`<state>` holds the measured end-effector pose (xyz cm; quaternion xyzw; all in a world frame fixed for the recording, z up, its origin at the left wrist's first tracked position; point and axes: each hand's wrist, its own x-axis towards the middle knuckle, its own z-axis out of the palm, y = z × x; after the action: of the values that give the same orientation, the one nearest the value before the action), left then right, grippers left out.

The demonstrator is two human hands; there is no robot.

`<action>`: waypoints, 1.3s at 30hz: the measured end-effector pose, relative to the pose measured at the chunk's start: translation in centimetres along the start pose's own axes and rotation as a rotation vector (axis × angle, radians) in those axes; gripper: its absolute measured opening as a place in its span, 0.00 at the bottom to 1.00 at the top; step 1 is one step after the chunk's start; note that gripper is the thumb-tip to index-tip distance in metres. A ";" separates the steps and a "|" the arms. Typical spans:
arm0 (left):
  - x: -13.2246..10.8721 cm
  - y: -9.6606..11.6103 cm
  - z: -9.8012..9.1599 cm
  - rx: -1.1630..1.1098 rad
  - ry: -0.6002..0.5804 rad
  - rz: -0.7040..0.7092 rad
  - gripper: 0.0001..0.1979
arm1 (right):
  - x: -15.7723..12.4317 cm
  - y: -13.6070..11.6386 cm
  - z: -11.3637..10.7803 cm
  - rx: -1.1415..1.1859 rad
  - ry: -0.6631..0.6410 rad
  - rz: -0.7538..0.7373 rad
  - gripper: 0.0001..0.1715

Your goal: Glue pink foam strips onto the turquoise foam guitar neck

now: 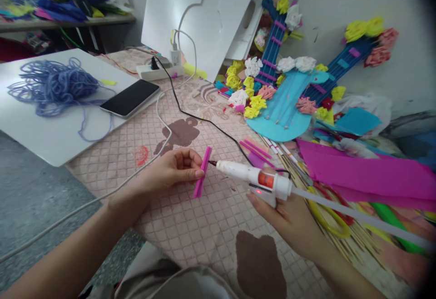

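My left hand pinches a narrow folded strip of magenta paper between thumb and fingers, holding it nearly upright above the table. Wrapped around the handle of a white hot glue gun is my right hand. The gun's dark nozzle points left and meets or nearly meets the strip's edge. A red light glows on its body, and a long pale glue stick juts from its back. Close behind the gun lie more thin magenta strips on the table.
Blue paper guitars with paper flowers lean at the back right. Magenta sheets, wooden sticks and yellow-handled scissors crowd the right side. A phone and purple yarn lie on a white board at left. Cables run from a power strip.
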<state>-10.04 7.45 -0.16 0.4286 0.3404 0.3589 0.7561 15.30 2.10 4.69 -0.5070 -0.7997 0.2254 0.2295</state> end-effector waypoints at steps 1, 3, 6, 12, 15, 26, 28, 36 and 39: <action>0.0 0.0 0.0 -0.002 0.008 0.003 0.10 | -0.2 0.0 0.0 0.010 -0.017 0.000 0.06; 0.1 0.1 0.1 -0.012 0.026 0.004 0.10 | -0.5 -0.1 0.1 0.026 -0.045 0.005 0.06; 0.1 0.1 0.1 -0.036 0.045 0.000 0.11 | -0.8 -0.3 0.2 0.045 -0.092 0.027 0.09; 0.1 0.0 0.1 -0.068 0.061 0.015 0.11 | -1.3 -0.4 0.3 0.037 -0.126 0.048 0.12; 0.1 0.0 0.1 -0.068 0.070 0.028 0.11 | -1.5 -0.3 0.4 0.021 -0.130 0.046 0.10; 0.2 0.2 0.2 -0.112 0.095 0.019 0.12 | -1.7 -0.4 0.4 0.061 -0.200 0.051 0.12; 0.2 0.2 0.1 -0.125 0.115 0.015 0.12 | -1.9 -0.4 0.4 0.059 -0.223 0.054 0.12; 0.3 -0.2 -0.2 -0.209 0.190 0.054 0.12 | 1.3 0.5 -0.5 0.037 0.073 0.108 0.08; 0.1 -0.3 0.2 -0.215 0.192 0.039 0.12 | 5.7 1.5 -0.6 0.026 0.265 0.065 0.12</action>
<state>-9.77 7.40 -0.36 0.3153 0.3626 0.4471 0.7545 14.54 7.96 5.09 -0.5548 -0.7427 0.1740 0.3322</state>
